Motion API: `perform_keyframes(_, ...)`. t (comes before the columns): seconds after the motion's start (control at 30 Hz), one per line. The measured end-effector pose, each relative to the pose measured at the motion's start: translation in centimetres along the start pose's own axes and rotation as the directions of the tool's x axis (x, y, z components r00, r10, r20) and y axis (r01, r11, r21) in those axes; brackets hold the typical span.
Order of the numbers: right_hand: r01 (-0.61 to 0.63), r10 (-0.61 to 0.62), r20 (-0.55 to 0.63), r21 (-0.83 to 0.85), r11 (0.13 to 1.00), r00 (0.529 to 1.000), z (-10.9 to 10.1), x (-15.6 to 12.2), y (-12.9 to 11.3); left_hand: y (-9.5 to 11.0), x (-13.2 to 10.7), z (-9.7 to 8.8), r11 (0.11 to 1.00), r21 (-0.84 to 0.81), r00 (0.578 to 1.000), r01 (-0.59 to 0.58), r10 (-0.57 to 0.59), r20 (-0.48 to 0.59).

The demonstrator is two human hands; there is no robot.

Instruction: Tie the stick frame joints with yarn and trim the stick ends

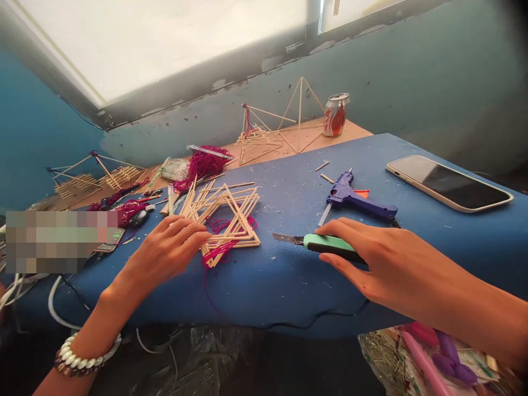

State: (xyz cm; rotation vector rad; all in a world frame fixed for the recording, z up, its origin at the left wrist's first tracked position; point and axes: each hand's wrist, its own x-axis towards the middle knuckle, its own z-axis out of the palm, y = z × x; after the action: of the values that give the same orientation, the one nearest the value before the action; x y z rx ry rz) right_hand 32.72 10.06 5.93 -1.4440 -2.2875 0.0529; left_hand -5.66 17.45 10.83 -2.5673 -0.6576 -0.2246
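My right hand (371, 258) is closed around a green and black utility knife (330, 246), its blade out and pointing left above the blue tabletop. My left hand (171, 245) has its fingers loosely extended, with the tips at the left edge of a stack of thin wooden sticks (241, 220) joined into triangle and star shapes. Its thumb is hidden from view. Magenta yarn (218, 253) winds through and under this stack, and a loose strand trails toward the table's front edge. Behind the knife lies a blue glue gun (350, 198) with a clear glue stick in its back end.
A phone (449, 184) lies at the right. At the back are a drink can (336, 114), stick pyramid frames (300, 115) and a magenta yarn ball (210, 160). More stick frames (94, 173) stand far left. A black cord (317, 319) runs along the front edge. Balloons (449, 357) show below right.
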Motion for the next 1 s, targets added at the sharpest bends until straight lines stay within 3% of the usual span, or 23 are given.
perform_keyframes(0.13, 0.03, -0.031, -0.041, -0.011, 0.999, 0.999, 0.6, 0.7, 0.2, 1.5, 0.4, -0.4, 0.975, -0.114, 0.981, 0.193, -0.193, 0.007)
perform_keyframes(0.27, 0.017, -0.019, -0.067, -0.031, 0.999, 0.998, 1.1, 2.0, -0.4, 3.8, 2.6, -0.5, 0.929, -0.19, 0.947, 0.317, -0.322, 0.007)
perform_keyframes(0.33, 0.0, -0.001, -0.065, -0.019, 1.0, 0.998, 1.3, 2.3, -0.7, 4.8, 3.9, -0.3, 0.928, -0.185, 0.941, 0.325, -0.336, -0.032)
perform_keyframes(0.47, -0.053, 0.055, -0.051, 0.037, 0.998, 0.997, 1.5, 2.0, -1.0, 6.3, 5.1, 0.4, 0.964, -0.099, 0.965, 0.247, -0.254, -0.059)
perform_keyframes(0.63, -0.082, 0.085, -0.025, 0.102, 0.991, 0.996, 1.3, 1.2, -0.9, 6.6, 3.6, 0.8, 0.974, -0.171, 0.981, 0.147, -0.165, -0.098)
perform_keyframes(0.8, -0.049, 0.054, -0.057, 0.081, 0.996, 0.997, 1.5, 1.2, -0.9, 6.2, 1.8, 0.2, 0.943, -0.317, 0.976, 0.099, -0.154, -0.153)
perform_keyframes(0.9, -0.001, 0.001, -0.113, -0.004, 1.0, 0.994, 2.1, 1.6, -1.0, 6.3, 1.2, -0.4, 0.911, -0.382, 0.964, 0.159, -0.226, -0.138)
perform_keyframes(1.0, 0.007, -0.011, -0.158, -0.025, 1.0, 0.987, 2.5, 2.4, -1.3, 6.8, 1.8, -0.6, 0.853, -0.373, 0.898, 0.365, -0.429, -0.102)
